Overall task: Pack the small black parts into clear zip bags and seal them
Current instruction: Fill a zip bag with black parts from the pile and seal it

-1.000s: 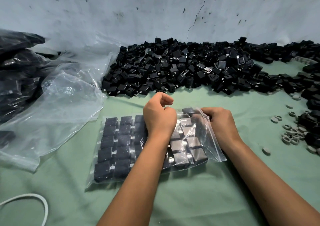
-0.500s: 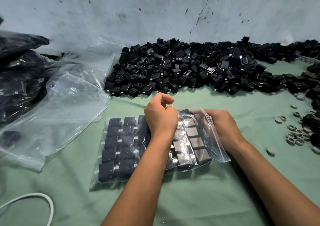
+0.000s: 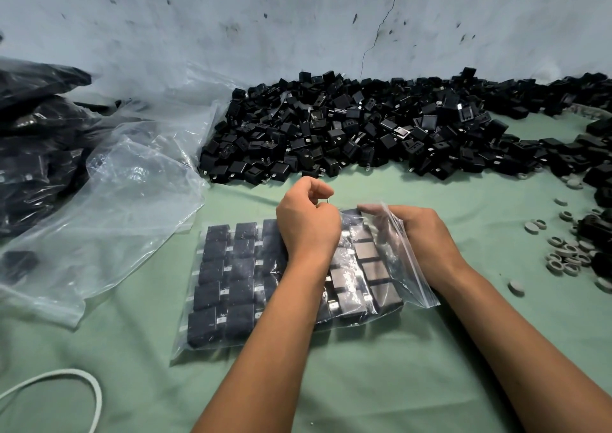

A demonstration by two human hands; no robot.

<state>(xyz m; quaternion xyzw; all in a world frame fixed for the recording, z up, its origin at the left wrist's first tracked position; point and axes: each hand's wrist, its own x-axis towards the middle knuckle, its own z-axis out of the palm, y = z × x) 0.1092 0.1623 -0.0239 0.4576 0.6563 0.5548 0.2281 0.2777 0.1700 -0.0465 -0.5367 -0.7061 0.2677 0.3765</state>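
Head view shows little has changed over the last second: the bag [image 3: 288, 287] lies in the same place on the green worktop [image 3: 364, 383], filled with neat rows of black parts [image 3: 228, 267], its zip edge on the right side. The left hand [image 3: 306, 224] stays fisted above the bag's far edge, fingers curled and seemingly pinching something small, perhaps the bag's corner; I cannot tell for sure. The right hand [image 3: 420, 234] keeps its grip curled round the zip edge at the far right corner, and has barely shifted along it. That edge looks lifted and still loose, so sealing seems only begun. Packing of this bag looks complete; what remains is probably running the zip shut. A big pile [image 3: 364, 127] of loose parts waits behind, near the wall.
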